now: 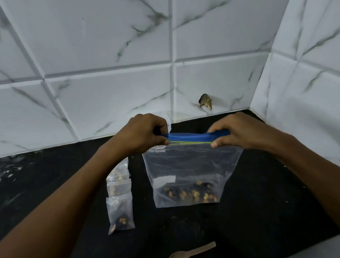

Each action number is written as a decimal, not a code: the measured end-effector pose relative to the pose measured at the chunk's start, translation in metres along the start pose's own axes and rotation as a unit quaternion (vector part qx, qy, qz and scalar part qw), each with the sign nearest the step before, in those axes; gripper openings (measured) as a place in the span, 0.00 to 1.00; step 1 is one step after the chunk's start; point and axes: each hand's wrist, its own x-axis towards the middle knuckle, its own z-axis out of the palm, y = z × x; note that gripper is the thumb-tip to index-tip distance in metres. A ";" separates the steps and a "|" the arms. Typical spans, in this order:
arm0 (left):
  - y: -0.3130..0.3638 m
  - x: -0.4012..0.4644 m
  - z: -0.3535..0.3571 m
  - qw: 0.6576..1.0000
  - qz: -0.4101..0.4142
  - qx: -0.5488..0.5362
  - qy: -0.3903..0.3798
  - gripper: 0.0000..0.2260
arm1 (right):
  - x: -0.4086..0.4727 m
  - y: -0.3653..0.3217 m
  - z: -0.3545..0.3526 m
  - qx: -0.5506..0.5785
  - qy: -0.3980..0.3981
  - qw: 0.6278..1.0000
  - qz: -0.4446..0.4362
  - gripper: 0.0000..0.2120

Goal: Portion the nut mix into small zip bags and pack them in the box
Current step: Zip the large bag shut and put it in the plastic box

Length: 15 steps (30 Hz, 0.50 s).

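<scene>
Nuts sit low in large zip bag.

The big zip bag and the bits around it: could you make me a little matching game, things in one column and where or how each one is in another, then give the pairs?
Things:
1. big zip bag
2. small filled bags
3. wooden spoon
4. nut mix

Places or states:
A. lies alone on the dark counter, nearest the camera
B. held up by its blue top strip, left hand and right hand pinching the ends
C. overlapping row beside the left forearm
D. low layer at the bottom of the big bag

Pairs: 1-B, 2-C, 3-A, 4-D
</scene>
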 end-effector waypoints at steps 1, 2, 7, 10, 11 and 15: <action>0.002 0.000 0.000 1.000 0.006 -0.002 -0.003 0.06 | 0.006 -0.005 0.001 -0.008 -0.005 1.000 -0.017 0.12; 0.003 0.000 -0.001 1.000 0.008 -0.003 -0.007 0.06 | 0.011 -0.010 0.002 -0.013 0.000 0.999 -0.031 0.09; 0.006 -0.001 -0.004 0.999 0.009 -0.022 -0.030 0.06 | 0.024 -0.014 0.005 -0.017 0.009 0.999 -0.041 0.04; 0.013 0.004 -0.001 0.999 0.025 -0.003 -0.022 0.03 | 0.027 -0.020 0.002 -0.022 -0.019 0.999 -0.045 0.09; 0.016 0.005 0.000 0.999 0.030 0.005 -0.019 0.04 | 0.029 -0.023 0.003 -0.030 -0.031 0.998 -0.049 0.12; 0.022 0.008 0.003 0.998 0.044 0.017 -0.032 0.04 | 0.038 -0.036 0.008 -0.036 -0.014 0.997 -0.064 0.10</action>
